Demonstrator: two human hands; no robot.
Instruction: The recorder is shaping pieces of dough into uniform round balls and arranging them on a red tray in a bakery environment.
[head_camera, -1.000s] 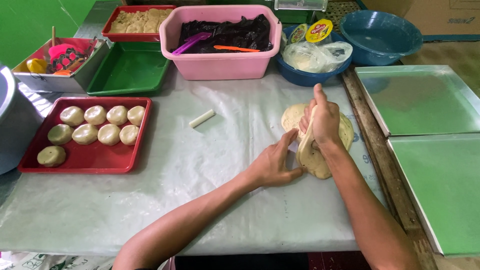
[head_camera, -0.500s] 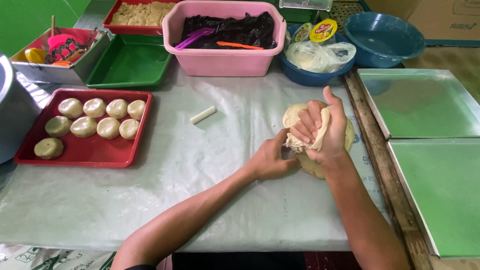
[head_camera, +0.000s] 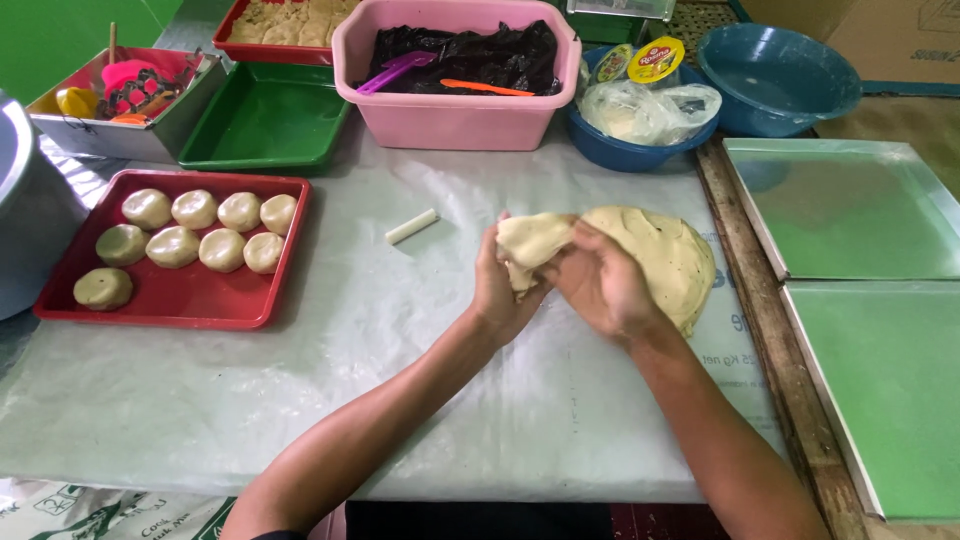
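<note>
A pale lump of dough (head_camera: 532, 240) is held above the table between both hands. My left hand (head_camera: 503, 290) cups it from below and the left; my right hand (head_camera: 603, 285) grips it from the right. Behind the right hand lies a large flat mass of the same dough (head_camera: 668, 250) on the plastic-covered table (head_camera: 400, 380). A red tray (head_camera: 180, 295) at the left holds several round dough balls (head_camera: 195, 232).
A small white stick (head_camera: 412, 226) lies mid-table. At the back stand a pink tub (head_camera: 455, 115) with dark filling, an empty green tray (head_camera: 265, 120), a blue bowl (head_camera: 640, 145) with a plastic bag, and another blue bowl (head_camera: 778, 75). Two metal baking trays (head_camera: 850, 210) sit at the right.
Both hands have pulled a lump off the big dough mass and carried it left, away from the mass. The left hand rose from the table to cup it.
</note>
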